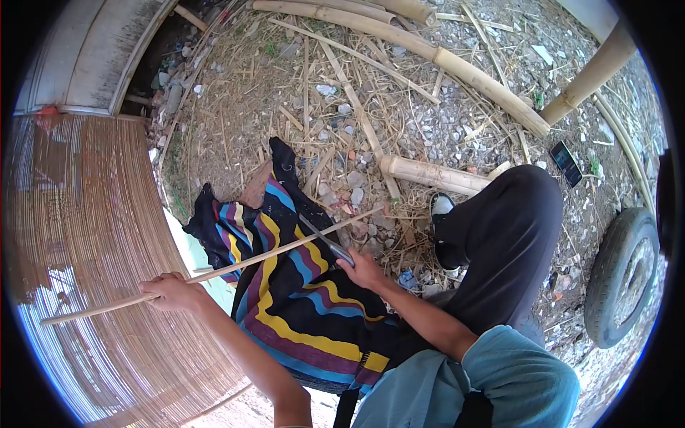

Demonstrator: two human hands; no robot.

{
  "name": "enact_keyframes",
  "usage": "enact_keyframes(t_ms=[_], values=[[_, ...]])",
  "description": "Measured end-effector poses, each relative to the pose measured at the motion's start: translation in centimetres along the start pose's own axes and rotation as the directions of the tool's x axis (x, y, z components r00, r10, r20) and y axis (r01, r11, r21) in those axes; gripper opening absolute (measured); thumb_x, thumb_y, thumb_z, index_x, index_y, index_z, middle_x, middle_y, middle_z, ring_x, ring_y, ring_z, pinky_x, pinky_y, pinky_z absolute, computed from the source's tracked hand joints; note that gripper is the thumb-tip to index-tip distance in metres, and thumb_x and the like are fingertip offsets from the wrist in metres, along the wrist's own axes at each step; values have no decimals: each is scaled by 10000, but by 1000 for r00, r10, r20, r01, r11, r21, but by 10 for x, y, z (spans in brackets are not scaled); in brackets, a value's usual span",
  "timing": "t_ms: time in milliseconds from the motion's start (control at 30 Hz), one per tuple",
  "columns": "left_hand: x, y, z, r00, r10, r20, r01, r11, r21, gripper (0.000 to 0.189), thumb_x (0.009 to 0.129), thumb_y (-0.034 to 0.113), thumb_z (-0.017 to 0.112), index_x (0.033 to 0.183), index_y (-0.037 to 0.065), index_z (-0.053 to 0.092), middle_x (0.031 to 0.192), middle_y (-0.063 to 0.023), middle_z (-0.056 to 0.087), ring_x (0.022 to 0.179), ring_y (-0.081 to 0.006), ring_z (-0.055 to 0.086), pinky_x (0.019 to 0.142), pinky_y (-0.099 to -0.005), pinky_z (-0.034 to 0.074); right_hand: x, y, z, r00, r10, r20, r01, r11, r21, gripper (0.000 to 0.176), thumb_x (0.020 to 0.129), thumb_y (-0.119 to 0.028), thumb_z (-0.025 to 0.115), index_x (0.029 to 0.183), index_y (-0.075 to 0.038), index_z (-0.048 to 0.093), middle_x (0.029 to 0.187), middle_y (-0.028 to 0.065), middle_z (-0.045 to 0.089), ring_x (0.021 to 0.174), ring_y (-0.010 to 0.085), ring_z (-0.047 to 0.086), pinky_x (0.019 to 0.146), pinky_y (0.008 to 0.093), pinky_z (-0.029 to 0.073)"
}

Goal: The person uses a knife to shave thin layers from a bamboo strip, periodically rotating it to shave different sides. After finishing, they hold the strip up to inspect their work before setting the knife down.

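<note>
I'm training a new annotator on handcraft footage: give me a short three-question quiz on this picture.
1. True or false: the right hand grips a knife whose blade meets the bamboo strip.
2. What lies over the person's lap, under the strip? A) a striped cloth B) a newspaper C) a metal tray
3. Fill in: the other hand closed around the strip, away from the blade, is the ____ hand.

Key: 1 true. 2 A. 3 left: the left hand is closed around the strip.
</note>
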State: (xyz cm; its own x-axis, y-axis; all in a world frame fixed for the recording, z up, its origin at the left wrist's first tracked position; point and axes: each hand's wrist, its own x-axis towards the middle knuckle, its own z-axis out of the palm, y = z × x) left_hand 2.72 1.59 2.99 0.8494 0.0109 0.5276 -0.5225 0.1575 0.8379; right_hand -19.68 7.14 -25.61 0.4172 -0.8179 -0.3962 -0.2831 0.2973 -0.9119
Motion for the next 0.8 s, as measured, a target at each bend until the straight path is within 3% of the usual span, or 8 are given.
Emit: enact_keyframes(t_ms=[67, 100, 133, 267, 433, 567, 667, 800], values=[[-3, 3, 7, 992, -20, -121, 38, 989, 145, 272, 942, 289, 469, 898, 22, 455, 604, 7, 346, 455, -79, 345, 371, -231, 295, -5, 14, 3, 997, -36, -71, 35, 999, -17, 422, 865, -447, 513, 1045, -66, 507, 780, 260, 600, 807, 450, 584, 693, 494, 459], [12, -14, 1, 989, 100, -111, -82, 985, 153, 333, 937, 307, 476, 1016, -16, 479, 658, -24, 405, 521, -107, 413, 428, -254, 372, -4, 32, 8, 990, -30, -139, 23, 999, -49, 429, 872, -443, 502, 1011, -37, 516, 772, 255, 602, 788, 443, 588, 685, 492, 461], [13, -12, -3, 988, 106, -111, -88, 983, 159, 333, 937, 307, 476, 1016, -16, 479, 658, -24, 405, 521, -107, 413, 428, -254, 372, -3, 39, 2, 982, 102, -159, -106, 994, -15, 440, 875, -443, 500, 1001, -22, 523, 763, 250, 603, 774, 439, 590, 673, 489, 459], [5, -6, 1, 990, -66, -122, 84, 986, 145, 445, 936, 336, 474, 1152, -52, 441, 829, -111, 496, 702, -166, 486, 597, -310, 449, 19, 102, -14, 906, 301, -298, -314, 950, 6, 464, 883, -436, 495, 962, 19, 537, 727, 239, 602, 740, 436, 590, 635, 474, 453], [13, -17, 5, 978, 31, -209, 40, 945, 326, 515, 941, 348, 452, 1230, -73, 386, 1048, -204, 493, 938, -276, 502, 805, -378, 432, 10, 42, 5, 966, 172, -194, -155, 983, 99, 430, 884, -425, 497, 923, 3, 525, 708, 251, 585, 748, 442, 584, 626, 470, 448], [10, -16, 5, 986, -91, -138, 121, 966, 229, 434, 954, 308, 423, 1193, -54, 400, 1084, -201, 494, 933, -255, 520, 744, -355, 483, -3, -8, 21, 988, -139, -65, 140, 990, 13, 376, 880, -377, 523, 1006, -25, 479, 695, 249, 581, 706, 437, 589, 602, 469, 458], [20, -31, 0, 987, -46, -156, 74, 981, 179, 399, 959, 296, 411, 1174, -40, 409, 1013, -174, 497, 838, -221, 514, 636, -349, 473, -4, -12, 18, 988, -149, -42, 148, 989, -10, 393, 870, -412, 520, 945, -32, 461, 719, 256, 589, 727, 446, 586, 607, 509, 451], [13, -22, -1, 984, -91, -152, 122, 971, 206, 444, 958, 335, 413, 1217, -24, 389, 941, -166, 517, 687, -196, 528, 504, -302, 469, 8, 59, 5, 957, 145, -252, -163, 985, -50, 438, 873, -427, 506, 974, -2, 531, 772, 266, 601, 768, 446, 584, 655, 501, 451]])
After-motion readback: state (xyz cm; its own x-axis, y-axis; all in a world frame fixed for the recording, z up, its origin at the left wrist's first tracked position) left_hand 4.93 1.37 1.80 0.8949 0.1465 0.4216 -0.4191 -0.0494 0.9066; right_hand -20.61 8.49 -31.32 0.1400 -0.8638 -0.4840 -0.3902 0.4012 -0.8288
